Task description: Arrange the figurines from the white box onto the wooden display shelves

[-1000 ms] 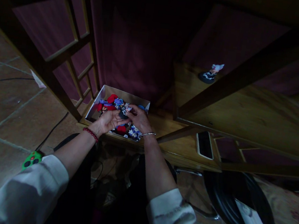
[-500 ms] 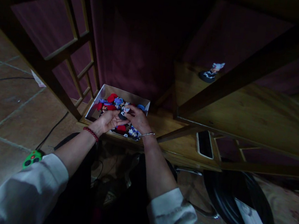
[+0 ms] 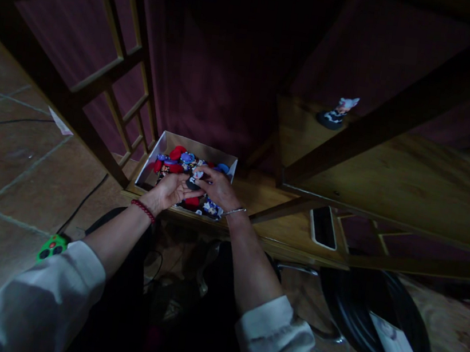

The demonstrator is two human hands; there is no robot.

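Observation:
A small figurine (image 3: 194, 181) with a pale head and a dark round base is held over an open cardboard box (image 3: 153, 158). My right hand (image 3: 216, 188) pinches it from the right with thumb and fingers. Palm up, my left hand (image 3: 172, 189) supports its base from the left, fingers reaching beneath it. Below and around both hands the box is filled with several more figurines (image 3: 212, 209) on red, blue and dark bases. The box's middle is partly hidden by my hands.
Another figurine (image 3: 336, 114) stands on the raised wooden shelf (image 3: 375, 165) at right. A phone (image 3: 323, 227) lies on the lower shelf. Lattice wood (image 3: 109, 76) rises at left. On the floor are a green power strip (image 3: 52, 248) and a black round stool (image 3: 372, 315).
The view has shifted very slightly. Both hands stay over the box with the same figurine, its pose almost the same.

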